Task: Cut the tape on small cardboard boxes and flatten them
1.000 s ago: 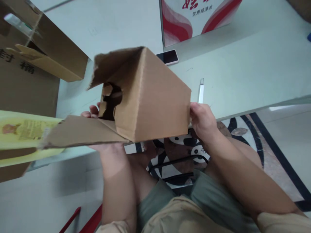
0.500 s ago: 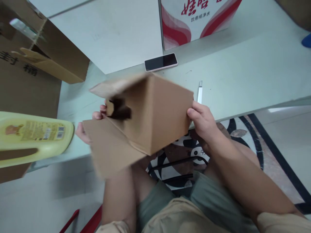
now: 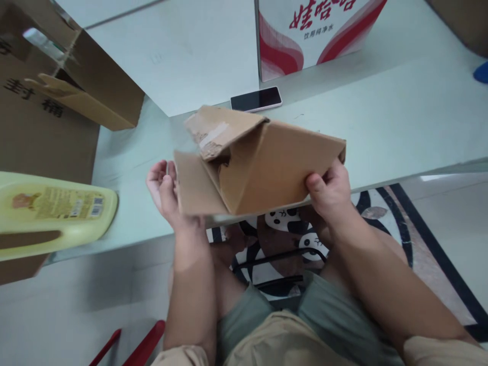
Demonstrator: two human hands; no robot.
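Note:
A brown cardboard box (image 3: pixel 282 165) is held tilted above the table's front edge, its open end facing left. One flap (image 3: pixel 224 127) with a torn, whitish patch folds over the top, and another flap (image 3: pixel 198 183) sticks out at the left. My right hand (image 3: pixel 330 190) grips the box's right end, thumb on the near face and fingers behind it. Beside the left flap is my left hand (image 3: pixel 163 193), its fingers loosely curled and apart with nothing visible in them; the flap hides part of this hand.
On the pale table (image 3: pixel 400 112) lies a phone (image 3: pixel 257 99), behind the box. A red-and-white carton (image 3: pixel 320 40) and a white panel (image 3: pixel 179 56) stand at the back. To the left are a large cardboard carton (image 3: pixel 107 86) and a yellow jug (image 3: pixel 57 216).
The box has turned and shifted right, and its top flap has folded inward. My left hand has come off the flap's edge. The white cutter on the table is now hidden behind the box.

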